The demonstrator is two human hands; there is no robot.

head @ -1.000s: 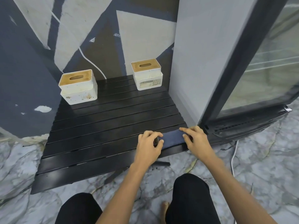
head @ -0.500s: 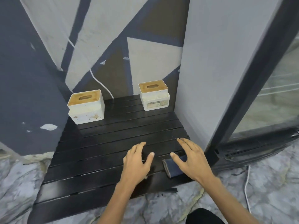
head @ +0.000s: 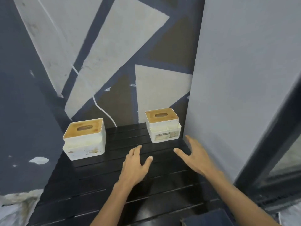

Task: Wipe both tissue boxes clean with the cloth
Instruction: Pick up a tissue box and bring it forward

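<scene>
Neither grip holds anything: the left hand (head: 135,165) is flat and wide, fingers straight and thumb spread, low over the black slatted counter (head: 91,190), and whether the palm touches the slats cannot be told. The right hand (head: 193,157) is wide too, fingers spread and pointing toward the back of the counter, thumb stretched out toward the left hand.

Just beyond the right hand's fingertips stands the right tissue box (head: 163,126), white with a tan top and an oval slot, a printed label on its front face; it sits at the back right of the counter, near the grey cabinet side (head: 236,95). The left tissue box (head: 84,139), of the same make, stands at the back left, well apart from both hands, with brown stains across its front lower part. The dark blue cloth (head: 210,217) lies folded at the near right edge of the counter, under the right forearm and partly cut off by the picture's bottom edge.

Behind the boxes rises a wall (head: 114,54) painted in grey, beige and brown angular shapes. On the far right is a dark-framed glass door (head: 276,152).
</scene>
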